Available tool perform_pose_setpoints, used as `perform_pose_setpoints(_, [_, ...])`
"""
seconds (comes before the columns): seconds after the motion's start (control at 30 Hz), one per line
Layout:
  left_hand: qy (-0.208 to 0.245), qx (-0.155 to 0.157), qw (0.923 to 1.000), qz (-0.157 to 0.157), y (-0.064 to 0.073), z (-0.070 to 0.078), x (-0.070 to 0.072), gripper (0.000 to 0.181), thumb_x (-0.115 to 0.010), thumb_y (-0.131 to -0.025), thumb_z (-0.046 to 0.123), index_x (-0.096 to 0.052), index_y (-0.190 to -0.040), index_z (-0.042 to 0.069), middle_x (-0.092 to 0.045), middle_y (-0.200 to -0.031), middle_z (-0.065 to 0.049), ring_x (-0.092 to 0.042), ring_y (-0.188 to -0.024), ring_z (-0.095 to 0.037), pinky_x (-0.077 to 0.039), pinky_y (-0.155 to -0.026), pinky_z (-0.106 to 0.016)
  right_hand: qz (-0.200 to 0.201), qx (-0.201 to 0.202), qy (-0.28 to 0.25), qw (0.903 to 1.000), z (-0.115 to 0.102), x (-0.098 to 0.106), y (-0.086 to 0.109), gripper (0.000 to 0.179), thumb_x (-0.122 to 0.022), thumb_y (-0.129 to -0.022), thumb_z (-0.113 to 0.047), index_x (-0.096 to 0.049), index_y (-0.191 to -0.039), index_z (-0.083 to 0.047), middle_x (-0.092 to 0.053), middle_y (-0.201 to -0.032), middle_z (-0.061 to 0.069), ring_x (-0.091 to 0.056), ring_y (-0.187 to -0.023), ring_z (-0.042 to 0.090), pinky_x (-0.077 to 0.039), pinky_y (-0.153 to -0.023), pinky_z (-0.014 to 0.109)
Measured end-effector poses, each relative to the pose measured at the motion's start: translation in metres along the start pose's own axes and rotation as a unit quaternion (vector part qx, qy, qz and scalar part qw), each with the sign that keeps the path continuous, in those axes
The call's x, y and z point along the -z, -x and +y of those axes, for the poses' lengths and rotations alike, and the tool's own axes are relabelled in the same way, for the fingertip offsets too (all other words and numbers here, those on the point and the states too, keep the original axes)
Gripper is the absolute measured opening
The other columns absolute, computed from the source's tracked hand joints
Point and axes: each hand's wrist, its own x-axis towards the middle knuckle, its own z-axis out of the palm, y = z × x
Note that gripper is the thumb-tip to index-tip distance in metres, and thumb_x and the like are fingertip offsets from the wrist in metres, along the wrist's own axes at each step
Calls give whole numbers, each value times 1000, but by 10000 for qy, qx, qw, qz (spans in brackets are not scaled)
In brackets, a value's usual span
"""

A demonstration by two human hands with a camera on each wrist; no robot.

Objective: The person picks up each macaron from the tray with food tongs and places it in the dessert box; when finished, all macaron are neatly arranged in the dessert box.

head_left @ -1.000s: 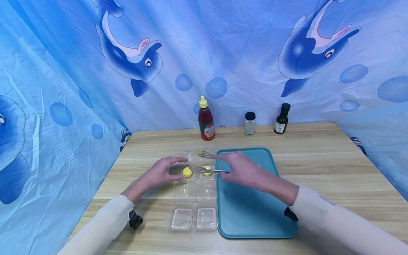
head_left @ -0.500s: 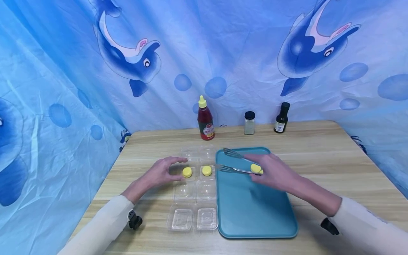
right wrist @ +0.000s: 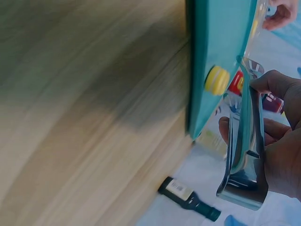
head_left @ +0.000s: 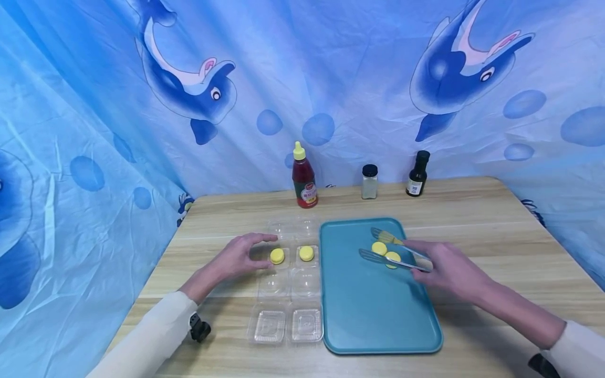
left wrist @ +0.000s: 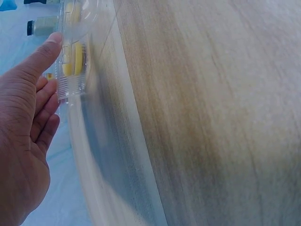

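Observation:
My right hand [head_left: 449,265] grips metal tongs [right wrist: 254,155]. Their jaws are spread over the blue-green tray [head_left: 368,315], about two yellow macarons [head_left: 379,248] lying there. The near arm passes in front of the second macaron. My left hand [head_left: 243,253] has thumb and index finger at opposite sides of a clear plastic box compartment [head_left: 285,265]; in the left wrist view its thumb touches the plastic. One yellow macaron [head_left: 277,256] sits in that compartment, another macaron [head_left: 306,253] in the compartment to its right.
More clear plastic compartments [head_left: 270,325] and domed lids [head_left: 306,282] lie left of the tray. Along the back edge stand a red sauce bottle [head_left: 305,184], a black-capped jar [head_left: 369,184] and a dark bottle [head_left: 417,176]. A blue dolphin curtain [head_left: 368,79] hangs behind.
My right hand has moved the tongs rightward, from over the right compartment's macaron to the macarons on the tray. The left hand has stayed in place.

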Motion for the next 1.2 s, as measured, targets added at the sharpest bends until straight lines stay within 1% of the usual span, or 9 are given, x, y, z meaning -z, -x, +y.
perform_pose_setpoints(0.1, [19, -38, 10000, 21, 1, 1, 0, 73, -94, -83, 32, -64, -147, 14, -63, -149, -4, -54, -141, -31, -42, -119, -56, 85, -23, 20, 10000, 7, 0, 3, 63, -85, -87, -7, -61, -145, 4, -68, -133, 25, -52, -66, 14, -38, -47, 27])
perform_pose_setpoints(0.17, [24, -40, 10000, 27, 1, 1, 1, 73, -94, -83, 32, -64, -147, 14, -63, -149, -4, -54, -141, -31, -42, -119, -56, 107, 2, 47, 9999, 10, -1, 4, 61, -85, -87, -7, -63, -143, 5, -69, -132, 26, -53, -69, 13, -38, -48, 26])
perform_pose_setpoints(0.33, [-24, -4, 10000, 5, 1, 1, 0, 73, -94, -83, 34, -64, -147, 16, -63, -149, -3, -54, -142, -29, -41, -120, -55, 117, 2, 84, 9999, 14, -2, 5, 55, -83, -87, -5, -66, -139, 5, -75, -109, 16, -44, -55, 11, -38, -46, 25])
perform_pose_setpoints(0.47, [-84, 6, 10000, -37, 0, 1, 1, 73, -93, -83, 35, -63, -147, 18, -62, -150, -2, -54, -142, -27, -41, -121, -53, 55, -63, 84, 9999, 16, -3, 7, 53, -81, -89, -3, -66, -139, 5, -68, -87, 4, -44, -53, 11, -37, -45, 24])
perform_pose_setpoints(0.57, [-132, -35, 9999, -45, 0, 2, 1, 73, -93, -84, 36, -63, -148, 18, -61, -151, -3, -54, -142, -28, -41, -121, -53, 41, -79, 84, 9999, 16, -3, 7, 50, -79, -90, -2, -67, -138, 4, -61, -77, -1, -46, -54, 11, -37, -45, 24])
perform_pose_setpoints(0.73, [-219, -155, 9996, -76, 0, 4, 2, 74, -91, -85, 37, -61, -149, 16, -60, -152, -5, -53, -142, -31, -40, -120, -56, 51, -92, 110, 9999, 16, -3, 6, 48, -77, -91, -2, -67, -138, 4, -57, -72, -4, -49, -56, 10, -37, -45, 24])
perform_pose_setpoints(1.0, [-429, -243, 9987, -93, -1, 12, 3, 81, -86, -89, 45, -53, -157, 17, -54, -158, -7, -49, -146, -32, -37, -122, -57, 73, -75, 110, 9999, 16, -4, 5, 47, -77, -91, -1, -68, -137, 5, -58, -72, -4, -48, -55, 10, -37, -45, 24])
perform_pose_setpoints(1.1, [-428, -432, 9981, 38, 0, 18, 3, 82, -86, -90, 44, -51, -158, 16, -53, -158, -8, -48, -147, -33, -37, -122, -57, 83, -87, 91, 9999, 16, -4, 6, 47, -77, -91, -1, -68, -137, 5, -60, -75, -3, -48, -55, 10, -37, -45, 24])
perform_pose_setpoints(1.2, [-358, -765, 9963, 151, 1, 29, 2, 81, -87, -90, 40, -52, -158, 14, -55, -157, -9, -49, -146, -33, -39, -121, -56, 86, -105, 82, 9999, 15, -4, 6, 48, -78, -91, -1, -68, -137, 4, -62, -78, -2, -48, -55, 11, -37, -45, 24])
